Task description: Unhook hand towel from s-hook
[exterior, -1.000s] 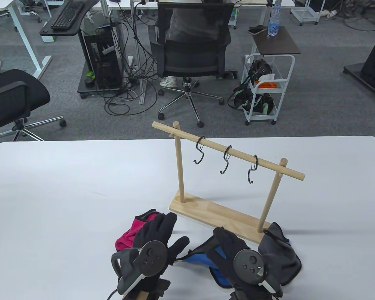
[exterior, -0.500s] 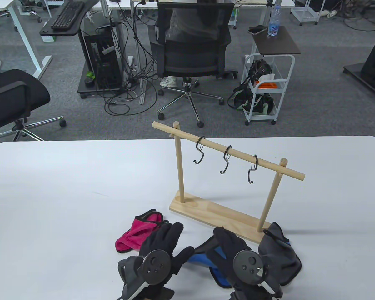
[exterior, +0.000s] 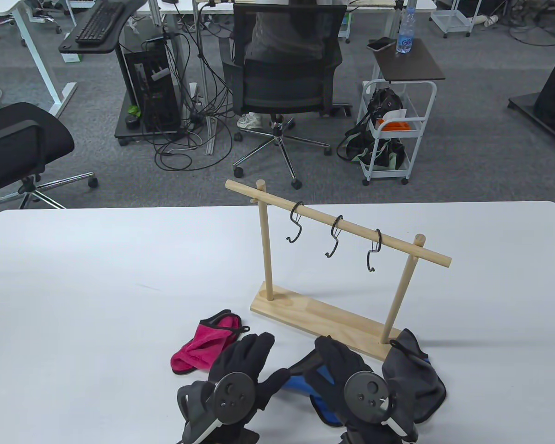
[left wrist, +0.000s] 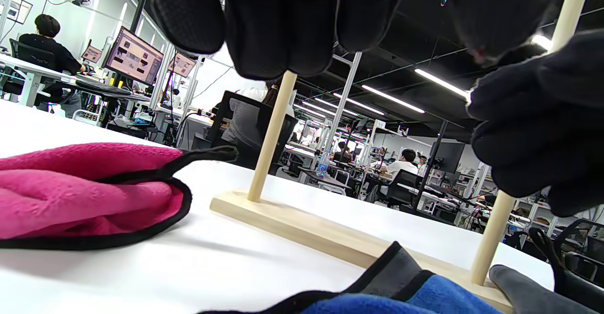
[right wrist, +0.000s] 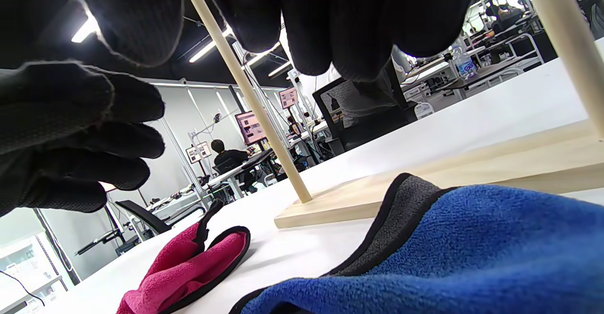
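Observation:
The wooden rack (exterior: pixel 323 319) stands on the white table with three black S-hooks (exterior: pixel 334 241) on its rail, all bare. A pink towel (exterior: pixel 196 347) lies in front of the rack's left end and also shows in the left wrist view (left wrist: pixel 85 191). A blue towel (exterior: pixel 298 384) and a grey towel (exterior: pixel 418 374) lie in front of the right end. My left hand (exterior: pixel 254 365) hovers open between the pink and blue towels, holding nothing. My right hand (exterior: pixel 337 365) hovers open over the blue towel (right wrist: pixel 448 248), fingers (right wrist: pixel 330 16) apart from it.
The rack's base (left wrist: pixel 302 224) and two uprights stand just beyond both hands. The white table (exterior: pixel 97 277) stretches to the left and behind the rack. Office chairs, a cart and cables are on the floor past the far edge.
My left hand has moved right and a little back toward me, uncovering the pink towel. My right hand has barely moved. The towels and hooks have not moved.

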Tool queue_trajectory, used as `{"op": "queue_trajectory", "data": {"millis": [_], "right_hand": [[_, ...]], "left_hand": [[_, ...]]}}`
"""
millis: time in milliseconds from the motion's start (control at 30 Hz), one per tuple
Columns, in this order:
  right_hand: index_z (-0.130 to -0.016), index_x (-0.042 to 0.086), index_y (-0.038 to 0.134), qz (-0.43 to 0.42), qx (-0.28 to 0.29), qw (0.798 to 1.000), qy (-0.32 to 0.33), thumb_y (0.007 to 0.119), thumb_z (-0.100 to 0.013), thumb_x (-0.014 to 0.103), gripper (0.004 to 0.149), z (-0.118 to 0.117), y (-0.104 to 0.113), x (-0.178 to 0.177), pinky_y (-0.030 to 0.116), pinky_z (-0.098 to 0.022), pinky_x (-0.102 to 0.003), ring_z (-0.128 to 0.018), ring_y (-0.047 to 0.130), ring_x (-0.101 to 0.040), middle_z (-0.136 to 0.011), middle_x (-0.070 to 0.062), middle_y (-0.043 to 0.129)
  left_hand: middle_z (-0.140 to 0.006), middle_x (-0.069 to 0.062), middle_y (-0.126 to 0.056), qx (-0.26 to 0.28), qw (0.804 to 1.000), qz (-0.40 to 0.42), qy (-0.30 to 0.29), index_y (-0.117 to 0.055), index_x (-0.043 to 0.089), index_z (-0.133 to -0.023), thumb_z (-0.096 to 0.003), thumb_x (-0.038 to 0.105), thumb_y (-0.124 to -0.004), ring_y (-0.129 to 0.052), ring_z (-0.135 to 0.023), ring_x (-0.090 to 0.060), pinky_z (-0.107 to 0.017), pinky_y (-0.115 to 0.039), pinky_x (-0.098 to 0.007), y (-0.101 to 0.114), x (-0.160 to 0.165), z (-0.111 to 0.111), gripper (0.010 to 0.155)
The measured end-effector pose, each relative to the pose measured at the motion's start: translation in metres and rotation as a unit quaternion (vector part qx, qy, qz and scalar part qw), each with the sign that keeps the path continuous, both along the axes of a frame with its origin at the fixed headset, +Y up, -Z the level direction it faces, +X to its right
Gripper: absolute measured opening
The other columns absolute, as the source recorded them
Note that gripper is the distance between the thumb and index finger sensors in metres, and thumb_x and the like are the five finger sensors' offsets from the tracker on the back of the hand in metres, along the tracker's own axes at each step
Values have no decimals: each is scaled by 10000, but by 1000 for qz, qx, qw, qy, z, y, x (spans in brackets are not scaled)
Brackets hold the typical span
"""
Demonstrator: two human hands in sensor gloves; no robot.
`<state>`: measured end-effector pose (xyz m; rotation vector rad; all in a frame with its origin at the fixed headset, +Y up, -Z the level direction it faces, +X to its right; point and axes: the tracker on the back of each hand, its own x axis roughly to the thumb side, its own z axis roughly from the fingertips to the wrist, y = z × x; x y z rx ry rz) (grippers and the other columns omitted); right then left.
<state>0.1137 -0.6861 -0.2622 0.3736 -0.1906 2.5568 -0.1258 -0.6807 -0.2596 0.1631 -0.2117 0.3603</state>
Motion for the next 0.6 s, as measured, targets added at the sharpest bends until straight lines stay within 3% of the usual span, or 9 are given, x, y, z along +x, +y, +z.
{"op": "queue_trajectory", "data": {"millis": [600], "right_hand": [[-1153,138,552,0,2,1000,0,717,-627,517,670,0,0,0,626,-704,-610,-969,729,-498,-1128,-277,644]], "left_hand": [[-1156,-98,-728,-6,1000,-2,1,-612,308,-1144,-523,680,-720,-798,-1016,-393,-753,-666,-597,-1,0,1,732]]}}
